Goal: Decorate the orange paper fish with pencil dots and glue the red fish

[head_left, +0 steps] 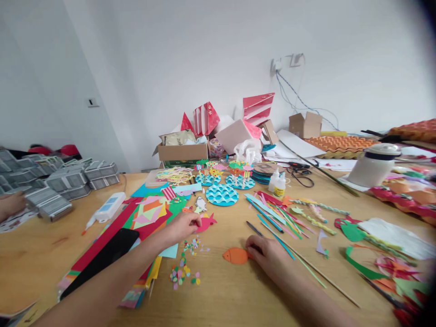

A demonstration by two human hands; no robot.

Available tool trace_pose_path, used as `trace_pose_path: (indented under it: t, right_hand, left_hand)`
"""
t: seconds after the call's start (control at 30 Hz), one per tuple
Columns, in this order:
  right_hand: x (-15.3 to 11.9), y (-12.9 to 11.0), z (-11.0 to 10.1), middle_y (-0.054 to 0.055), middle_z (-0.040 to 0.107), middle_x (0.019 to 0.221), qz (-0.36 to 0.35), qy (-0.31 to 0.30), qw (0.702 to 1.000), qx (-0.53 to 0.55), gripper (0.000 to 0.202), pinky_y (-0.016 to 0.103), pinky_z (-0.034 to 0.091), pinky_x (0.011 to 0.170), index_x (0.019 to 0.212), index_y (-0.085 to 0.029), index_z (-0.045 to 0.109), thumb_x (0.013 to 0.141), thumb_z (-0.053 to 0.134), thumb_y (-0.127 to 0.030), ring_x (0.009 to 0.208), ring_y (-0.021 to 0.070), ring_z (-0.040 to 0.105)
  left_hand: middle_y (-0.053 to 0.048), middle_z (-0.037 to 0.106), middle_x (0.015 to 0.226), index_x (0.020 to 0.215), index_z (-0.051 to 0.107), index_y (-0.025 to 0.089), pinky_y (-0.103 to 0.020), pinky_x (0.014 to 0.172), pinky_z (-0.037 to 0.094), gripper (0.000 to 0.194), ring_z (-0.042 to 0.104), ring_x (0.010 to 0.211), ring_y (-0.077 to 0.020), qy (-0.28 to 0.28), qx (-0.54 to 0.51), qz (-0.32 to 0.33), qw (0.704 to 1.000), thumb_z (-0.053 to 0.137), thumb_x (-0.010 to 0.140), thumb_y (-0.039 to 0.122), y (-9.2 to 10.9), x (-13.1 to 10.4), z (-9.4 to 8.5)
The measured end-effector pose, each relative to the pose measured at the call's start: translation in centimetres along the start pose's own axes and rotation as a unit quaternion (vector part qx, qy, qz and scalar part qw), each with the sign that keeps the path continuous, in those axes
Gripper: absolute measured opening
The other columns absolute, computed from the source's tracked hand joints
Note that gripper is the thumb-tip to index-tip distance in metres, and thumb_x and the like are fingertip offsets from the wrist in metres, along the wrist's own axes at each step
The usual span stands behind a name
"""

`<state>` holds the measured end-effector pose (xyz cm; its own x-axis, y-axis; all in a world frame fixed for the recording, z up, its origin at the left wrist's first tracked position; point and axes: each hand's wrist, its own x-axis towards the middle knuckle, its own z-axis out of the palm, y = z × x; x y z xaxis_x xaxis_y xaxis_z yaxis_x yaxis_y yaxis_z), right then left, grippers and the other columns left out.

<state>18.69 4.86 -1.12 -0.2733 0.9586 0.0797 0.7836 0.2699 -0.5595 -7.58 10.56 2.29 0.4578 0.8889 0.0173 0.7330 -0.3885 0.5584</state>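
Clearly, the left hand (182, 227) pinches the pink fish (206, 222), just left of the orange fish (235, 255); the right hand (267, 256), loosely curled, seems to touch the orange one's tail. Both cutouts look light and floppy, best lifted by an edge

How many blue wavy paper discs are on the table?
3: one large blue wave-patterned paper disc nearest the hands, two smaller behind it; clutter may hide others.
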Motion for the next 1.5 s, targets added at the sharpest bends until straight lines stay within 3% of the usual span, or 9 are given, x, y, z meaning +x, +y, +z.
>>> trace_pose_path:
  t: [0.23, 0.4, 0.53, 0.6, 0.73, 0.83, 1.1, 1.3, 1.5]
  right_hand:
    - [0.1, 0.3, 0.2, 0.002, 0.063, 0.070, -0.001, -0.009, 1.000, -0.010, 0.017, 0.022, 0.038, 0.059, 0.069, -0.020, 0.058, 0.076, 0.042, -0.018, 0.066, 0.0149, 0.057]
    - [0.1, 0.6, 0.5, 0.003, 0.065, 0.073, 0.005, -0.010, 1.000, -0.013, 0.016, 0.023, 0.039, 0.062, 0.072, -0.020, 0.058, 0.074, 0.043, -0.017, 0.069, 0.0156, 0.058]
    - [0.0, 0.4, 0.4, 0.003, 0.065, 0.075, 0.005, -0.010, 1.000, -0.016, 0.017, 0.023, 0.039, 0.064, 0.072, -0.020, 0.059, 0.075, 0.042, -0.017, 0.071, 0.0157, 0.058]
    - [-0.1, 0.2, 0.3, 0.004, 0.065, 0.075, 0.006, -0.016, 1.000, -0.024, 0.018, 0.023, 0.040, 0.065, 0.072, -0.020, 0.059, 0.076, 0.042, -0.016, 0.072, 0.0158, 0.058]
    - [-0.2, -0.2, 0.1, 0.004, 0.064, 0.075, 0.009, -0.025, 0.999, -0.035, 0.018, 0.023, 0.039, 0.064, 0.073, -0.019, 0.060, 0.077, 0.043, -0.018, 0.072, 0.0160, 0.057]
    - [-0.4, -0.4, 0.0, 0.004, 0.064, 0.074, -0.006, -0.018, 0.999, -0.031, 0.019, 0.022, 0.038, 0.064, 0.073, -0.019, 0.061, 0.077, 0.042, -0.018, 0.071, 0.0153, 0.057]
    - [-0.7, -0.6, 0.2, 0.004, 0.066, 0.074, -0.009, -0.031, 0.999, -0.024, 0.018, 0.022, 0.037, 0.063, 0.072, -0.019, 0.062, 0.075, 0.044, -0.018, 0.069, 0.0150, 0.057]
    - [-0.7, -0.8, -0.2, 0.004, 0.067, 0.077, 0.004, -0.048, 0.998, -0.027, 0.018, 0.022, 0.037, 0.064, 0.075, -0.019, 0.063, 0.074, 0.046, -0.020, 0.072, 0.0151, 0.057]
    - [-0.9, -1.0, -0.8, 0.004, 0.065, 0.076, 0.007, -0.020, 0.999, -0.027, 0.019, 0.021, 0.037, 0.064, 0.077, -0.018, 0.063, 0.077, 0.043, -0.019, 0.070, 0.0136, 0.056]
  left_hand:
    - [-0.003, 0.058, 0.082, 0.074, 0.059, 0.016, -0.026, 0.075, 0.038, 0.019, 0.053, 0.083, -0.0179, -0.002, 0.095, 0.029, 0.995, 0.047, 0.067, 0.003, 0.2, -0.2, -0.1]
    - [-0.009, 0.055, 0.096, 0.082, 0.060, 0.015, -0.032, 0.088, 0.034, 0.017, 0.048, 0.098, -0.0223, 0.003, 0.149, 0.062, 0.987, 0.045, 0.077, 0.007, 3.3, -1.8, -0.6]
    - [-0.010, 0.058, 0.098, 0.095, 0.059, 0.014, -0.030, 0.083, 0.040, 0.019, 0.053, 0.093, -0.0212, -0.096, 0.180, 0.110, 0.973, 0.045, 0.083, 0.012, 6.5, -3.7, 1.3]
    - [-0.008, 0.057, 0.108, 0.106, 0.056, 0.017, -0.030, 0.089, 0.038, 0.026, 0.051, 0.100, -0.0215, -0.092, 0.170, 0.131, 0.972, 0.050, 0.081, 0.015, 7.2, -4.5, 3.1]
    - [-0.011, 0.046, 0.128, 0.120, 0.047, 0.016, -0.034, 0.098, 0.032, 0.048, 0.043, 0.115, -0.0249, -0.077, 0.171, 0.126, 0.974, 0.062, 0.075, 0.027, 6.4, -5.6, 6.2]
    - [-0.011, 0.038, 0.135, 0.127, 0.041, 0.015, -0.036, 0.102, 0.027, 0.056, 0.036, 0.122, -0.0254, -0.071, 0.174, 0.131, 0.973, 0.059, 0.078, 0.035, 5.5, -6.1, 7.3]
    - [-0.013, 0.047, 0.128, 0.124, 0.046, 0.012, -0.035, 0.101, 0.031, 0.053, 0.042, 0.117, -0.0246, -0.052, 0.198, 0.167, 0.965, 0.057, 0.080, 0.038, 5.6, -6.4, 7.9]
    - [-0.013, 0.049, 0.126, 0.122, 0.047, 0.010, -0.035, 0.098, 0.036, 0.050, 0.046, 0.113, -0.0242, -0.003, 0.253, 0.224, 0.941, 0.060, 0.074, 0.022, 4.7, -6.3, 8.5]
    - [-0.010, 0.051, 0.124, 0.120, 0.047, 0.012, -0.032, 0.095, 0.040, 0.051, 0.049, 0.110, -0.0228, 0.042, 0.278, 0.265, 0.922, 0.059, 0.071, 0.018, 3.8, -6.2, 8.7]
